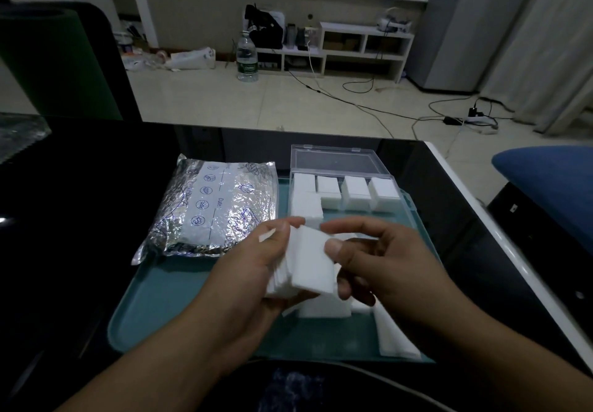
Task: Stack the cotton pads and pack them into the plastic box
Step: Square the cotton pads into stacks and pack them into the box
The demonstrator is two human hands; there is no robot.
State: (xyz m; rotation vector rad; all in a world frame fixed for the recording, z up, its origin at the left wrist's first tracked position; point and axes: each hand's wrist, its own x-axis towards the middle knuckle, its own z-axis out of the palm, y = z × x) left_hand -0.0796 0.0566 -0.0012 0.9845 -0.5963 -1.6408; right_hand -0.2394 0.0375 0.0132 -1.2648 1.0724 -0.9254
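My left hand [253, 270] cradles a stack of white square cotton pads [308, 264] above the teal tray [179, 309]. My right hand [378, 264] pinches the same stack from the right, thumb on its top face. Under the hands lie more loose pads [324, 310], and a row of pads [394, 338] lies along the tray's right side. The clear plastic box [407, 201] stands open at the tray's far end with its lid [333, 158] laid back. Several pad stacks [354, 191] stand in it side by side.
A crinkled silver foil pouch [208, 206] lies on the tray's far left corner. The tray rests on a dark glossy table [80, 219] with a white right edge. A blue seat [552, 183] is at the right. Beyond lie floor, cables and a water bottle [247, 58].
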